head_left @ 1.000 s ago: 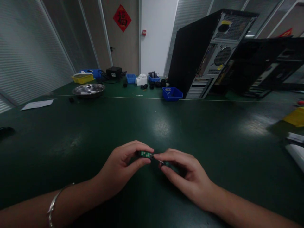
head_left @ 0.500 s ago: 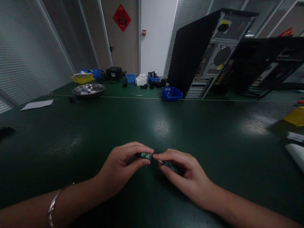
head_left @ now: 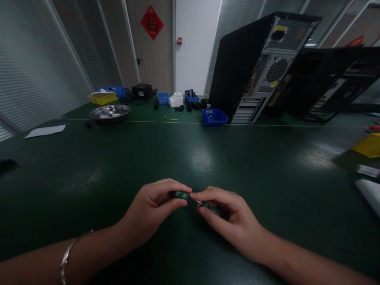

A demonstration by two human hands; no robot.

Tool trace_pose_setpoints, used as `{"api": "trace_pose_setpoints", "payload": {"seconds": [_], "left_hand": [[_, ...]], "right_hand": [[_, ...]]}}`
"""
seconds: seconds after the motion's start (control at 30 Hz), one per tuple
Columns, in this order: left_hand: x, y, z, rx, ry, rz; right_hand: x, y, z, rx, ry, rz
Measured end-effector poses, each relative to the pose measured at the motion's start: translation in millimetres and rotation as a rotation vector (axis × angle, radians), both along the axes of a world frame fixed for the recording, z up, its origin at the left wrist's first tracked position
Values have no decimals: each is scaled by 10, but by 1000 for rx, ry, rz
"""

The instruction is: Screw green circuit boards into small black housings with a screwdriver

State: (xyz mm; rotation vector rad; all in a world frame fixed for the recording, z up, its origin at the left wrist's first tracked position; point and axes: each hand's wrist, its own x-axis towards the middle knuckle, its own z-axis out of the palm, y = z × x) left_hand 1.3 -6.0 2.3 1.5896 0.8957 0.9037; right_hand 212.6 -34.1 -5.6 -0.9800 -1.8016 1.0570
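My left hand (head_left: 156,204) is closed, pinching a small green circuit board (head_left: 181,194) with dark edges between thumb and fingers. Light marks or parts show on the board's upper face. My right hand (head_left: 231,215) is wrapped round what looks like a small screwdriver (head_left: 205,204), with a thin metal shaft and a dark greenish handle. That shaft points left toward the board's right end, where my right index fingertip reaches. Whether the tip touches the board I cannot tell. Fingers and palm hide most of the handle. Both hands are just above the dark green table (head_left: 154,154).
At the back stand a black computer tower (head_left: 242,65), a blue bin (head_left: 214,117), a steel bowl (head_left: 110,112), a yellow tray (head_left: 103,98) and a white plastic part (head_left: 176,99). Paper (head_left: 45,131) lies at left, a yellow bin (head_left: 368,145) at right. A thin line (head_left: 166,122) crosses the table.
Hardly anything differs. The board has tipped slightly in my left fingers, and my right hand has shifted a little to the left. Both grips are the same.
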Motion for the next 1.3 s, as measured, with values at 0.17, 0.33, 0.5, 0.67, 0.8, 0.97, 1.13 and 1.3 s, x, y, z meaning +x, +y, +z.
{"api": "trace_pose_setpoints", "payload": {"seconds": [0.17, 0.33, 0.5, 0.67, 0.8, 0.97, 1.13, 1.3], "left_hand": [[3, 9, 2, -9, -9, -17], [10, 34, -2, -106, -63, -28], [6, 40, -26, -189, -95, -50], [6, 34, -24, -245, -126, -74], [18, 35, -17, -231, -119, -46], [22, 60, -35, -281, -278, -45], [33, 69, -77, -268, -351, -136], [43, 54, -82, -273, -314, -130]], "right_hand": [[6, -5, 2, -4, -8, 5], [2, -1, -7, -31, 9, 5], [-1, -9, 2, -45, 46, 11], [1, -4, 20, -50, 56, 25], [2, -1, 17, -38, 32, 18], [4, -1, 33, -58, 67, -8], [18, -5, 40, -78, 44, 29], [29, -19, 48, -20, 15, 89]]}}
